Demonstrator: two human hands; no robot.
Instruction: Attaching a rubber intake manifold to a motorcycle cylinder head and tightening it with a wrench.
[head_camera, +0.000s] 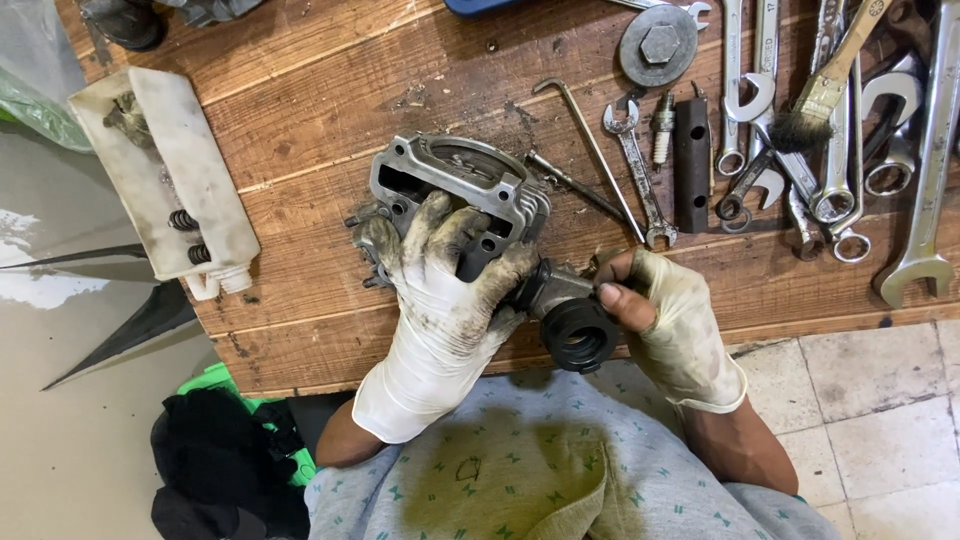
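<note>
view from above of a worn wooden counter (300, 120), its planks scratched and stained dark. the left hand (440, 290), in a dirty white glove, lies spread over a grey cast-metal engine part (450, 180) with fins and openings, fingers curled down onto it and gripping it; the glove hides most of the part's near side. the part rests on the counter close to its front edge. the right hand (670, 320), in a soiled glove with bare fingertips showing, pinches a black rubber intake tube (575, 330), round-mouthed and ribbed, which sticks out from the engine part toward the person; how the tube joins the metal is hidden between the hands.

to the right lie many steel wrenches (830, 150), partly cut off by the top and right edges, a paintbrush (825, 95) with dark bristles, a thin bent hex key (590, 150), a spark plug (662, 130) and a black rectangular bar (691, 165). at left sits a grimy white plastic tray (165, 170) holding small coil springs. below, the person's patterned grey shirt (540, 470) fills the bottom; a dark bundle at lower left is hard to make out.
</note>
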